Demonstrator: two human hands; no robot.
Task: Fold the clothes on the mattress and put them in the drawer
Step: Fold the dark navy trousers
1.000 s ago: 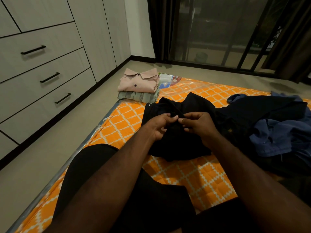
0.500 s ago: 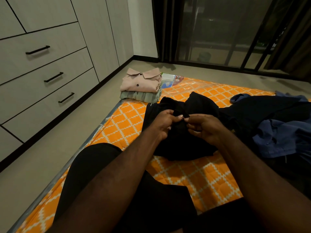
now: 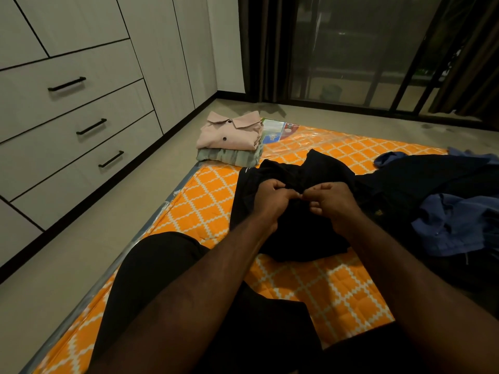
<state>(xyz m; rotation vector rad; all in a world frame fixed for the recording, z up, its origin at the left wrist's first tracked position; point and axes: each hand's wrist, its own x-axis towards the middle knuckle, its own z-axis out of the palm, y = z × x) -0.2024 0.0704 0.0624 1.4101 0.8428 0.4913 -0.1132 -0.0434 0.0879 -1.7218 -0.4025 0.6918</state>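
Observation:
A black garment [image 3: 297,233] lies crumpled on the orange patterned mattress [image 3: 205,201] in front of me. My left hand [image 3: 272,198] and my right hand [image 3: 332,201] meet over its middle, each pinching the black cloth between thumb and fingers. A folded pink shirt [image 3: 229,130] sits on a folded grey-green garment [image 3: 229,156] at the mattress's far left corner. To the right lies a heap of unfolded blue and dark clothes [image 3: 453,217]. Three closed drawers with black handles [image 3: 91,126] are in the cabinet at the left.
Bare floor [image 3: 81,238] runs between the mattress and the cabinet. My knee in black cloth [image 3: 162,265] rests on the mattress's near left. A glass door with dark curtains [image 3: 351,49] stands at the back.
Both hands have stayed together on the black garment, fingers working at the same spot. The view has shifted slightly; the garment has barely moved.

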